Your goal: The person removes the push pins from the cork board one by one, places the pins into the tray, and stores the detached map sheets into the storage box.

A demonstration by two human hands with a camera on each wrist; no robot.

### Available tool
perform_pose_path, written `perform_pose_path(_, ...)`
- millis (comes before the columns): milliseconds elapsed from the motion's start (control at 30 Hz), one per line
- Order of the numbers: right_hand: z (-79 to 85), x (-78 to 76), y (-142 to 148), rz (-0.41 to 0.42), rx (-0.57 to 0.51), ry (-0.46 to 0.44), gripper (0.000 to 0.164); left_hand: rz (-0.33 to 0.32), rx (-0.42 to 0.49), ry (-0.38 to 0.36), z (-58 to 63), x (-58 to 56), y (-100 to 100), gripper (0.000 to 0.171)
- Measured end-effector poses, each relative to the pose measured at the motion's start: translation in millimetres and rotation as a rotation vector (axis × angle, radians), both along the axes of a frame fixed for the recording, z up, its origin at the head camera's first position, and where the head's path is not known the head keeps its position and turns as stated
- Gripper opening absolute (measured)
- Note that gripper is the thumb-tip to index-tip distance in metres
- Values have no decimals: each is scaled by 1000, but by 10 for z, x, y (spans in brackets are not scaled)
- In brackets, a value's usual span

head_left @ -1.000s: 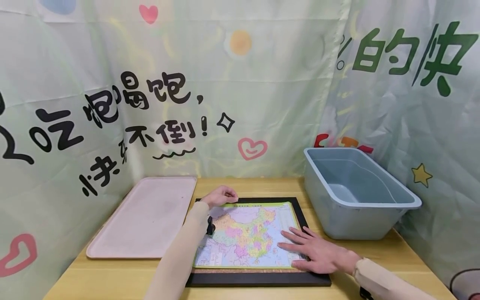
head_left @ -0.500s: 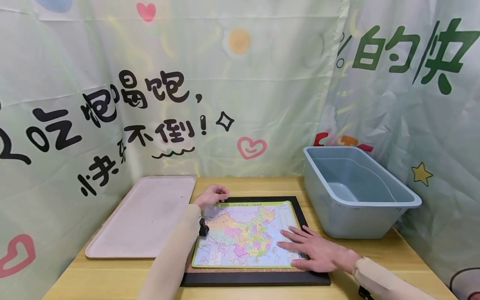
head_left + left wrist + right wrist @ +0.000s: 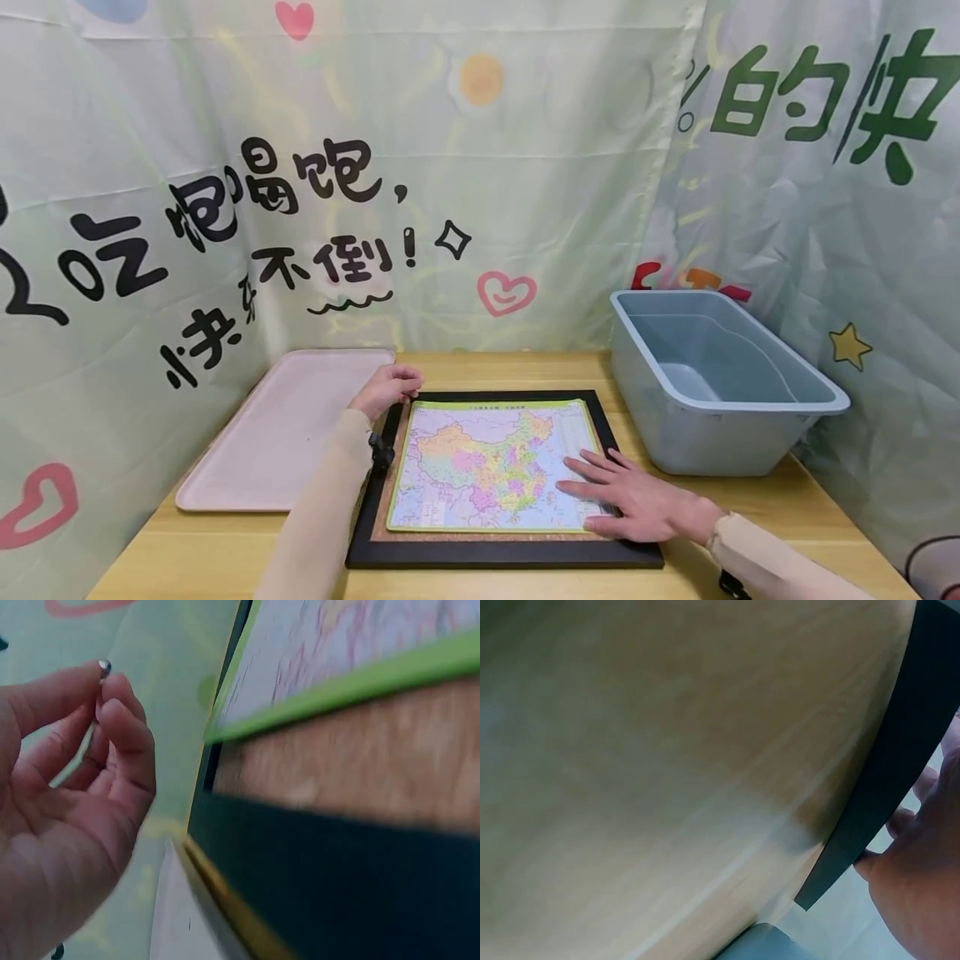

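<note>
and there was the left hand [image 3: 387, 390], thumb and finger pinching a small shiny bead [image 3: 104, 668], just by the frame [image 3: 510, 556]'s far left corner! the map [image 3: 480, 467] lay rightward and nearer the person, long axis side to side, on the cork board [image 3: 487, 537]; the right hand [image 3: 637, 500], closer, rested spread-fingered on its right edge.

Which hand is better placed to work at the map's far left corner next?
Probably the left hand: it pinches a small shiny piece near that corner. The right hand rests spread across the right side of the map, farther away.
</note>
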State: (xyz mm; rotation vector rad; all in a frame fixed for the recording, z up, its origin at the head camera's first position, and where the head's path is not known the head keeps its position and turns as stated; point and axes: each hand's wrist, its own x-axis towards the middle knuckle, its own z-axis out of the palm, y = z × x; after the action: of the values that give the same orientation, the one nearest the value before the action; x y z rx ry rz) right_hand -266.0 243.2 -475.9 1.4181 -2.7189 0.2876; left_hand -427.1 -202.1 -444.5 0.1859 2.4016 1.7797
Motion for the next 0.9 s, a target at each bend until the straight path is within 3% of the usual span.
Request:
perform_pose_path(300,-4,-16,-6,-9,-9,-39,51,136,-43,-97,32,129,-362,31)
perform_pose_path(533,-12,-18,4,-4,-6,-14,51,166,-87,-143,-59,114,-662,34)
perform_pose_path(767,2,0,-6,-17,-7,-53,50,244,-186,-205,-107,162,-865,15)
perform_pose_path(900,7,-1,-5,-18,0,-42,50,261,-218,-256,-137,158,-905,22)
